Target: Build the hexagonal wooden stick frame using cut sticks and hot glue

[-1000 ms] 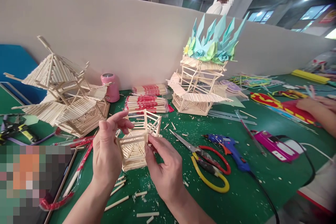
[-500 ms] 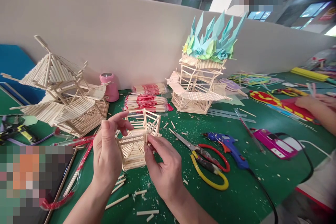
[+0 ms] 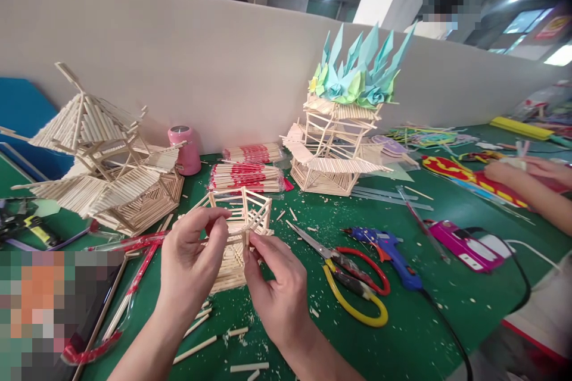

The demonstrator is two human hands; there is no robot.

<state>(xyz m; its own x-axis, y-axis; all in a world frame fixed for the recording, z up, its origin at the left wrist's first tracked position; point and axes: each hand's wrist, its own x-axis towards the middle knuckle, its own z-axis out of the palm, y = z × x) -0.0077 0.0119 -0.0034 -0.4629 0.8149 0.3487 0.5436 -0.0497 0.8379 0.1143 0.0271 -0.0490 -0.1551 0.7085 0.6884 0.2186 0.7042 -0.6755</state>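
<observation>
A small open frame of wooden sticks (image 3: pixel 245 205), with a slatted base, stands on the green table between my hands. My right hand (image 3: pixel 279 286) pinches an upright stick at the frame's near corner between thumb and forefinger. My left hand (image 3: pixel 192 262) is raised over the frame's left side, its fingers curled and thumb tip close to the forefinger. Whatever lies between those fingertips, if anything, is too small to make out. Cut stick pieces (image 3: pixel 196 348) lie below the frame. Scissors with red and yellow handles (image 3: pixel 353 277) rest beside my right hand.
A blue glue gun (image 3: pixel 388 250) lies right of the scissors, near a magenta device (image 3: pixel 467 245). Stick pavilions stand at left (image 3: pixel 107 172) and back right (image 3: pixel 328 172). Bundled sticks (image 3: pixel 248 177) and a pink container (image 3: pixel 185 152) are behind. Another person's hand (image 3: pixel 503 172) works at far right.
My left hand's raised thumb has folded in toward the curled forefinger. My right hand keeps its pinch on the frame's corner stick. The view has shifted slightly.
</observation>
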